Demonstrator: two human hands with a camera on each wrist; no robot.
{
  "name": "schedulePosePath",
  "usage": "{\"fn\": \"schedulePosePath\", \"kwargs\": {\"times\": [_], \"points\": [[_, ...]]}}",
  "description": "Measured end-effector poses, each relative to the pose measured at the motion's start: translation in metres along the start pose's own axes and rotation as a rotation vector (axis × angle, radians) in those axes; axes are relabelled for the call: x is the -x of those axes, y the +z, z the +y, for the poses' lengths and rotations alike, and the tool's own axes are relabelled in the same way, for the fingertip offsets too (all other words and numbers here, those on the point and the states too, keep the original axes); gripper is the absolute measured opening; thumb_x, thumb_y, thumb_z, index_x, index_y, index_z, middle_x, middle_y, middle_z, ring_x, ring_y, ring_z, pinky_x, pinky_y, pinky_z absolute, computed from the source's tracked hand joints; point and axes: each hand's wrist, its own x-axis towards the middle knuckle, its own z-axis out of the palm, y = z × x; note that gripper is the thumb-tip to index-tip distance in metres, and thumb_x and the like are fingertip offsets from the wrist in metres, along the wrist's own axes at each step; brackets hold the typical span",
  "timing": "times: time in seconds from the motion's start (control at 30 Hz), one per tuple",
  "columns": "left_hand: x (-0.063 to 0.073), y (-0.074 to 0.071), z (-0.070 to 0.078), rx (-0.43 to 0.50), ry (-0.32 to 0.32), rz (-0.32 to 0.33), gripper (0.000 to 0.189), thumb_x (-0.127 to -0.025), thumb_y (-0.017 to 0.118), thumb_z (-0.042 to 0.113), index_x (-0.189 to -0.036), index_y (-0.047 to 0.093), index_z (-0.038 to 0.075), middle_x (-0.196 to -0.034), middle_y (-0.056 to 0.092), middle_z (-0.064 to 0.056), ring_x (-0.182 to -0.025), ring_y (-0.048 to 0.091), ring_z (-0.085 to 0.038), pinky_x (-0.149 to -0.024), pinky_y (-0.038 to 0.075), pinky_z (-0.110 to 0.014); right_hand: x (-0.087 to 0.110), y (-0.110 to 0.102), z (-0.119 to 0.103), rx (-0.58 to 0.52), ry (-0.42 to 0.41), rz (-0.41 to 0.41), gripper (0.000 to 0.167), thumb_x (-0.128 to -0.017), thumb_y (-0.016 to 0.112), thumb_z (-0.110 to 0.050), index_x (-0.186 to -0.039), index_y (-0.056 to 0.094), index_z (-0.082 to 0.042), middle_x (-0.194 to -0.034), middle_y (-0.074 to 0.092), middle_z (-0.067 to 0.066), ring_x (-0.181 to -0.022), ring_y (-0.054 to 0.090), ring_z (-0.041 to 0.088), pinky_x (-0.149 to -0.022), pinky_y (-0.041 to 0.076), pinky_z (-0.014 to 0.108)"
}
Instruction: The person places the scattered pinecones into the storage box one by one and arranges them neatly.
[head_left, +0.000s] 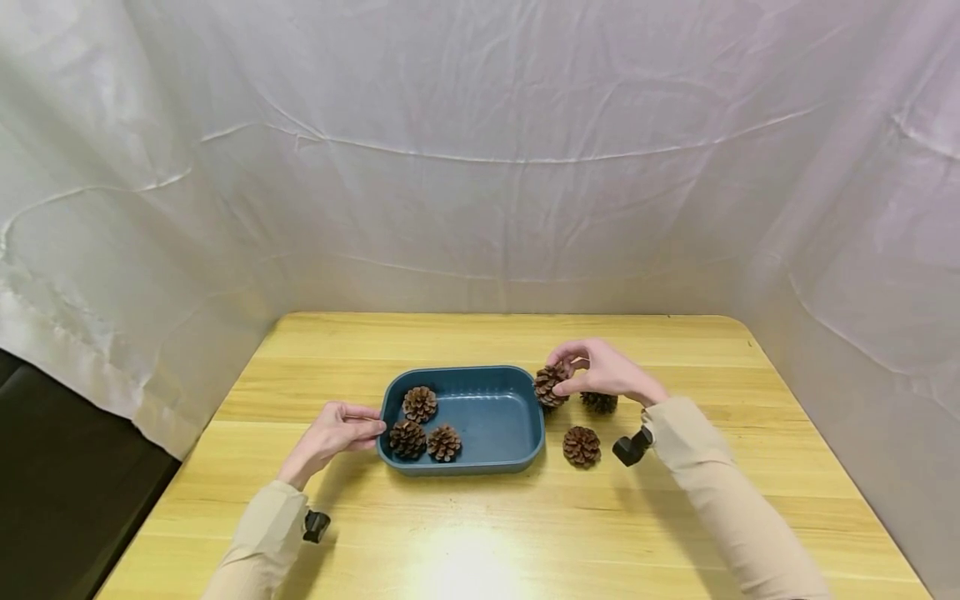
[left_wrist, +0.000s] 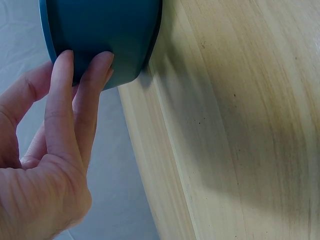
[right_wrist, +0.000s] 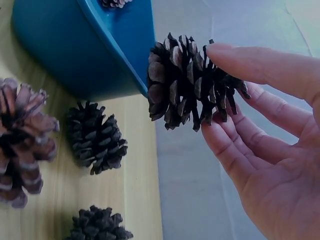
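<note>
My right hand (head_left: 603,369) holds a brown pine cone (right_wrist: 192,82) between thumb and fingers, by the right end of a blue rectangular tray (head_left: 480,468). In the right wrist view the cone hangs in the air, overlapping the tray's rim. Straight fingers of my left hand (head_left: 337,435) touch the tray's left end; in the left wrist view the fingertips (left_wrist: 103,59) lie against its outer wall. Inside the tray, grouped at its left side, sit three pine cones: one at the back (head_left: 419,404), one at the front left (head_left: 407,439) and one beside it (head_left: 444,442).
To the right of the tray, a reddish-brown pine cone (head_left: 582,447) lies on the wooden table (head_left: 480,508). Behind it a darker cone (head_left: 599,403) is partly hidden under my right hand. Another dark cone (right_wrist: 96,137) lies close to the tray wall. Pale cloth (head_left: 480,208) hangs behind the table.
</note>
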Motion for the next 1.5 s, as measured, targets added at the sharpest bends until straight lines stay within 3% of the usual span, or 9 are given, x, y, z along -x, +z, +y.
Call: {"fn": "schedulePosePath", "kwargs": {"times": [0.3,0.63,1.0,1.5], "points": [[0.001,0.000,0.000,-0.004,0.001,-0.001,0.047,-0.094,0.066,0.001,-0.130,0.049,-0.025,-0.100,0.078,-0.008,-0.082,0.073,-0.004,-0.079,0.065,-0.023,-0.017,0.010,-0.014,0.010,0.033,-0.012,0.036,-0.080,0.083,-0.010,-0.113,0.069,-0.004,-0.110,0.071,0.013,-0.097,0.064,0.022,-0.092,0.059,0.039],[0.001,0.001,0.001,-0.006,0.003,-0.004,0.049,-0.094,0.067,0.002,-0.131,0.049,-0.025,-0.106,0.077,-0.016,-0.081,0.073,-0.004,-0.079,0.065,-0.023,-0.037,0.024,-0.021,0.017,0.017,-0.017,0.032,-0.080,0.083,-0.010,-0.109,0.071,-0.004,-0.109,0.073,0.014,-0.097,0.066,0.023,-0.088,0.061,0.037],[0.001,0.001,0.001,-0.003,0.005,-0.001,0.047,-0.094,0.066,0.000,-0.130,0.049,-0.026,-0.101,0.078,-0.011,-0.080,0.073,-0.004,-0.078,0.065,-0.023,-0.057,0.043,-0.033,0.003,0.039,-0.016,0.029,-0.077,0.084,-0.005,-0.102,0.070,-0.004,-0.098,0.069,0.011,-0.084,0.059,0.018,-0.069,0.052,0.024],[0.001,0.005,0.002,-0.008,-0.003,0.003,0.046,-0.094,0.067,0.001,-0.129,0.052,-0.024,-0.100,0.078,-0.009,-0.081,0.073,-0.005,-0.078,0.065,-0.024,-0.072,0.062,-0.042,-0.082,0.035,-0.091,0.026,-0.079,0.083,0.000,-0.101,0.069,-0.002,-0.095,0.069,0.011,-0.066,0.054,0.013,-0.059,0.051,0.021]]}}
